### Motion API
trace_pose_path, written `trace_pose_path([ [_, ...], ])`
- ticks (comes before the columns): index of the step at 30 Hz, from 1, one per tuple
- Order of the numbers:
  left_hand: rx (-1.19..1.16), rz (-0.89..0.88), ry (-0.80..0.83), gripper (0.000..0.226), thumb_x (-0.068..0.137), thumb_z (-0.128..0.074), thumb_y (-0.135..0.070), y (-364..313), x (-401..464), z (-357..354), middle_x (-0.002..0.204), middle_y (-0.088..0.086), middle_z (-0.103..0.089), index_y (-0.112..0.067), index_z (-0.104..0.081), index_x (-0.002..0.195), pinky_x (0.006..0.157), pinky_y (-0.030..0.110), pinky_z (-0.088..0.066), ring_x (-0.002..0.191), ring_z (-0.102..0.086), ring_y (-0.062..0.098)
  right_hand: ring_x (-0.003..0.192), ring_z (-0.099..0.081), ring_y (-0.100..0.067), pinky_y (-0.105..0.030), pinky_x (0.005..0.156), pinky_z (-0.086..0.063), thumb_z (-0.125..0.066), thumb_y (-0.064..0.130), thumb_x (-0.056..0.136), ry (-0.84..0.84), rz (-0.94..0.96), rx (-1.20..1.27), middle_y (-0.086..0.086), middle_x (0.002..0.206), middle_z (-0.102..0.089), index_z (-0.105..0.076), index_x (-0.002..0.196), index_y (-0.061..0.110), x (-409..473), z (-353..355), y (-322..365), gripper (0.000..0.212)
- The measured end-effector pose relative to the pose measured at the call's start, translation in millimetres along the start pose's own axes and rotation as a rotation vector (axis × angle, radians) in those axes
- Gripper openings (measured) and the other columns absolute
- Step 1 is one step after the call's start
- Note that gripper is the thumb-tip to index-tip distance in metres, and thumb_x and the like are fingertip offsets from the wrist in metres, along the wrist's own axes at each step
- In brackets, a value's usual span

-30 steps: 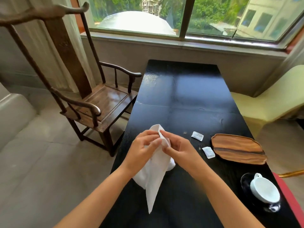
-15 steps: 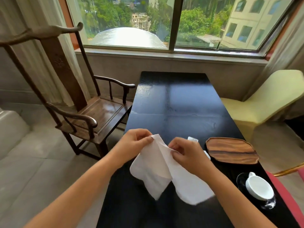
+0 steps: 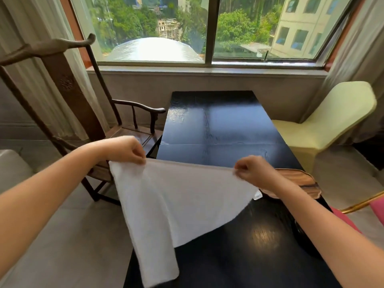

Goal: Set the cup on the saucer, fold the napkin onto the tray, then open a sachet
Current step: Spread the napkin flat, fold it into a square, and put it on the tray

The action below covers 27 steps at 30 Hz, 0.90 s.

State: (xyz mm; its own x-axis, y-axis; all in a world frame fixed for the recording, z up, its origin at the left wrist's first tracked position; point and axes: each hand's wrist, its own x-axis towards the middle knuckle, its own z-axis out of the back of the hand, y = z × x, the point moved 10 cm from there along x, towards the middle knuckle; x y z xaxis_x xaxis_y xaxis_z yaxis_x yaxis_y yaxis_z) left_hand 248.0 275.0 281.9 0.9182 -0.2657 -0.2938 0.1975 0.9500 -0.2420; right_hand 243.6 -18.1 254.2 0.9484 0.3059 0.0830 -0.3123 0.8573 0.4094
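A white napkin (image 3: 176, 200) hangs spread out in the air over the near part of the black table (image 3: 218, 125). My left hand (image 3: 126, 149) pinches its top left corner and my right hand (image 3: 251, 170) pinches its top right corner, holding the upper edge taut. The wooden tray (image 3: 299, 181) lies on the table just right of my right hand, partly hidden by my wrist. A corner of one white sachet (image 3: 258, 196) peeks out below the napkin's right edge. My right forearm hides the cup and most of the dark saucer (image 3: 299, 231).
A dark wooden armchair (image 3: 87, 113) stands left of the table. A pale yellow chair (image 3: 324, 125) stands on the right, with a pink seat and gold frame (image 3: 369, 204) nearer me. A wide window runs behind the table's far end.
My hands have moved apart and upward, opening the bunched napkin into a flat sheet. The view has tilted up, so the cup and the sachets are now covered.
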Motion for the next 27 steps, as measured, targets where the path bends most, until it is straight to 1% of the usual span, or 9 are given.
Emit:
trace_pose_path([
  [3, 0.010, 0.039, -0.333, 0.014, 0.085, -0.065, -0.018, 7, 12, 43, 0.092, 0.007, -0.072, -0.010, -0.075, 0.090, 0.077, 0.026, -0.047, 0.079, -0.062, 0.016, 0.085, -0.066, -0.032, -0.032, 0.070, -0.045, -0.064, 0.006, 0.079, -0.251, 0.005, -0.004, -0.019, 0.087, -0.072, -0.073, 0.083, 0.004, 29, 44, 4, 0.011],
  [7, -0.047, -0.038, -0.701, 0.018, 0.087, -0.060, -0.012, 1, -3, 89, 0.097, 0.013, -0.072, -0.005, -0.073, 0.097, 0.084, 0.032, -0.046, 0.091, -0.063, 0.025, 0.081, -0.064, -0.037, -0.042, 0.073, -0.051, -0.060, 0.005, 0.080, -0.464, 0.084, -0.070, -0.019, 0.082, -0.071, -0.072, 0.082, 0.006, 50, 93, 22, 0.012],
  [9, -0.048, -0.089, -0.843, 0.018, 0.088, -0.059, -0.012, 1, -17, 101, 0.095, 0.013, -0.072, -0.005, -0.073, 0.098, 0.085, 0.038, -0.049, 0.091, -0.065, 0.028, 0.072, -0.062, -0.037, -0.042, 0.067, -0.051, -0.059, 0.005, 0.080, -0.566, 0.167, -0.138, -0.017, 0.075, -0.068, -0.070, 0.080, 0.005, 46, 111, 36, 0.011],
  [11, -0.017, -0.139, -0.947, 0.016, 0.087, -0.060, -0.012, 1, -32, 103, 0.090, 0.014, -0.072, -0.007, -0.073, 0.096, 0.079, 0.041, -0.051, 0.087, -0.065, 0.030, 0.062, -0.059, -0.033, -0.036, 0.061, -0.047, -0.059, 0.005, 0.081, -0.659, 0.241, -0.194, -0.016, 0.068, -0.064, -0.068, 0.077, 0.003, 35, 124, 47, 0.011],
  [13, -0.014, -0.192, -1.014, 0.015, 0.087, -0.061, -0.010, 0, -47, 93, 0.085, 0.013, -0.072, -0.006, -0.073, 0.094, 0.075, 0.038, -0.052, 0.082, -0.065, 0.029, 0.058, -0.057, -0.031, -0.035, 0.063, -0.044, -0.059, 0.004, 0.081, -0.719, 0.267, -0.214, -0.014, 0.065, -0.063, -0.066, 0.075, 0.003, 20, 129, 49, 0.010],
  [16, -0.085, -0.233, -0.997, 0.015, 0.087, -0.061, -0.011, 1, -62, 54, 0.088, 0.012, -0.071, -0.005, -0.072, 0.093, 0.072, 0.034, -0.053, 0.080, -0.065, 0.027, 0.060, -0.058, -0.033, -0.038, 0.067, -0.043, -0.058, 0.008, 0.080, -0.713, 0.258, -0.179, -0.012, 0.065, -0.063, -0.065, 0.074, 0.005, -4, 114, 37, 0.009],
  [20, -0.113, -0.200, -0.877, 0.020, 0.083, -0.058, -0.014, 11, -73, -29, 0.091, 0.011, -0.071, -0.006, -0.072, 0.095, 0.078, 0.033, -0.051, 0.083, -0.065, 0.026, 0.066, -0.060, -0.028, -0.037, 0.071, -0.039, -0.058, 0.017, 0.081, -0.573, 0.273, -0.109, -0.006, 0.069, -0.065, -0.065, 0.074, 0.011, -49, 60, 17, 0.012],
  [24, -0.129, -0.173, -0.721, 0.015, 0.084, -0.065, -0.012, 12, -90, -119, 0.089, 0.010, -0.071, -0.007, -0.072, 0.096, 0.075, 0.029, -0.054, 0.080, -0.068, 0.022, 0.066, -0.060, -0.026, -0.035, 0.070, -0.043, -0.069, 0.009, 0.076, -0.354, 0.262, -0.105, -0.003, 0.070, -0.065, -0.065, 0.073, 0.012, -102, -17, -4, 0.006],
  [27, -0.121, -0.155, -0.574, 0.031, 0.086, -0.049, -0.030, 7, -97, -182, 0.085, 0.003, -0.071, -0.012, -0.074, 0.088, 0.069, 0.022, -0.053, 0.075, -0.067, 0.014, 0.062, -0.058, -0.021, -0.031, 0.064, -0.044, -0.078, 0.001, 0.068, -0.190, 0.207, -0.112, 0.001, 0.069, -0.063, -0.066, 0.073, 0.014, -139, -77, -27, 0.019],
])
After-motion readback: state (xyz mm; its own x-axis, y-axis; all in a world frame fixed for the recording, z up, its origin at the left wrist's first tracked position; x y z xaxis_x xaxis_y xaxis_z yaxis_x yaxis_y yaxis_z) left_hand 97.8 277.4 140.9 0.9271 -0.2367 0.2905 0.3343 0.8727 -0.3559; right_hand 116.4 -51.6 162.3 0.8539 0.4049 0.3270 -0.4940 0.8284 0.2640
